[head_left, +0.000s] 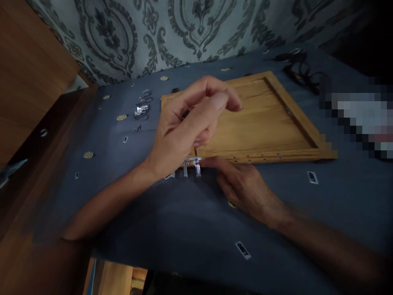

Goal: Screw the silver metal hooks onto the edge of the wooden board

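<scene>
Hands over a shallow wooden tray (270, 123) lying flat on a blue-grey patterned cloth (172, 221). Tray interior: bare wood wherever visible; the 9 o'clock portion is hidden behind the left hand, so contents there cannot be told. A row of small holes runs along the tray's near rim.

Left hand (187, 127): raised above the tray's 9 o'clock end, fingers curled loosely inward, thumb laid along the forefinger. A small dark spot shows between the fingers, too small to tell whether anything is held.

Right hand (242, 186): low on the cloth at the tray's 6 o'clock edge, fingers extended toward 10 o'clock, tips touching a small metal bracket (192, 165) that sits against the tray's near rim. Grip cannot be told; only contact is visible. Bracket has two or three short silver legs pointing toward 6 o'clock.

Surroundings: pile of small metal parts (141, 107) on the cloth at 10 o'clock from the tray, well apart from both hands. Dark cables (302, 73) at 1 o'clock, beyond the tray's far corner. Wooden furniture (27, 82) at 9 o'clock. Patterned wallpaper (184, 28) at 12 o'clock.
</scene>
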Demonstrator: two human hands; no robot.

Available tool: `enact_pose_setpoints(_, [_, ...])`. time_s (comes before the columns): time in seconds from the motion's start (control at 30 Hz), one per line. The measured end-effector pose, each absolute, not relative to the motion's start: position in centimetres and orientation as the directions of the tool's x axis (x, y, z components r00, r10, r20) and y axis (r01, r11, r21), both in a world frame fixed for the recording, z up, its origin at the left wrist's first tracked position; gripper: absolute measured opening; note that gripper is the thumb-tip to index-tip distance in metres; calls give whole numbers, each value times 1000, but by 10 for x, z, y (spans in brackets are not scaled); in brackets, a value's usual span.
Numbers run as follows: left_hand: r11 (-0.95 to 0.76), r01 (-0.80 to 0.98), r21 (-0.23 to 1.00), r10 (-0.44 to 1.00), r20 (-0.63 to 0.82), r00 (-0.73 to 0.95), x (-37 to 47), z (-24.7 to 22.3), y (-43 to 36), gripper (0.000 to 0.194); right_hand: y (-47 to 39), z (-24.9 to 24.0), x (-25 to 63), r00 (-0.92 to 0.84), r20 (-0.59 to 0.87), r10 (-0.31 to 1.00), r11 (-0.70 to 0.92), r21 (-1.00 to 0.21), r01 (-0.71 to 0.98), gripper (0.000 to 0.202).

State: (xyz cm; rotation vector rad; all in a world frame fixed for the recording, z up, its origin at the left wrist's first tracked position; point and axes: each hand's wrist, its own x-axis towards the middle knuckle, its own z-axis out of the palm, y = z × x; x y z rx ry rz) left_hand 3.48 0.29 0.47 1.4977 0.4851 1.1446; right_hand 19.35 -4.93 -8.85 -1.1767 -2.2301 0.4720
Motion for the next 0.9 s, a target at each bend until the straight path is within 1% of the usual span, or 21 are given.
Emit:
enact_pose_setpoints(0.07, [-371, -244, 896, 800, 442, 406, 28, 16, -3, 19, -49, -88, 194, -450, 308, 838, 543, -553, 632, 39])
enact_pose_setpoints(0.1, [-443, -143, 885, 782, 460, 421, 24, 22, -5, 20, -49, -88, 194, -450, 303, 840, 539, -552, 636, 39])
enact_pose_setpoints(0.13, [-539, 13, 843, 754, 475, 454, 20, 27, -7, 22, -49, -88, 194, -451, 301, 840, 539, -550, 638, 38])
enact_pose_setpoints(0.17, [-620, 187, 762, 719, 455, 526, 16, 31, -8, 22, -49, -88, 194, -454, 300, 839, 541, -549, 637, 38])
enact_pose_setpoints(0.2, [-669, 343, 660, 698, 398, 596, 12, 32, -7, 22, -49, -88, 193, -457, 302, 837, 544, -550, 633, 38])
enact_pose_setpoints(0.23, [-694, 459, 555, 687, 318, 653, 9, 32, -6, 22, -49, -88, 193, -460, 304, 834, 548, -554, 627, 38])
enact_pose_setpoints(0.27, [-699, 542, 466, 687, 226, 691, 6, 30, -4, 21, -49, -87, 193, -460, 311, 832, 551, -558, 620, 38])
enact_pose_setpoints(0.33, [-681, 644, 350, 702, 61, 709, 1, 21, 2, 21, -48, -87, 192, -453, 325, 830, 555, -565, 611, 39])
enact_pose_setpoints(0.43, [-671, 703, 237, 705, -93, 704, -4, 8, 7, 20, -48, -86, 191, -447, 353, 822, 568, -562, 602, 40])
enact_pose_setpoints(0.53, [-690, 692, 211, 671, -173, 721, -6, 4, 6, 22, -48, -87, 191, -437, 355, 826, 562, -570, 599, 40])
enact_pose_setpoints(0.63, [-682, 706, 192, 678, -198, 708, -7, 4, 3, 33, -49, -88, 192, -440, 340, 831, 554, -578, 599, 41])
enact_pose_setpoints(0.7, [-677, 718, 162, 692, -193, 696, -6, 3, 1, 36, -49, -88, 193, -446, 349, 824, 565, -567, 599, 40])
enact_pose_setpoints(0.77, [-683, 716, 146, 689, -196, 698, -6, 0, 1, 35, -48, -88, 192, -448, 364, 816, 577, -559, 596, 39])
enact_pose_setpoints(0.9, [-682, 715, 154, 684, -211, 698, -4, -4, 0, 31, -48, -87, 191, -452, 376, 809, 587, -567, 578, 40])
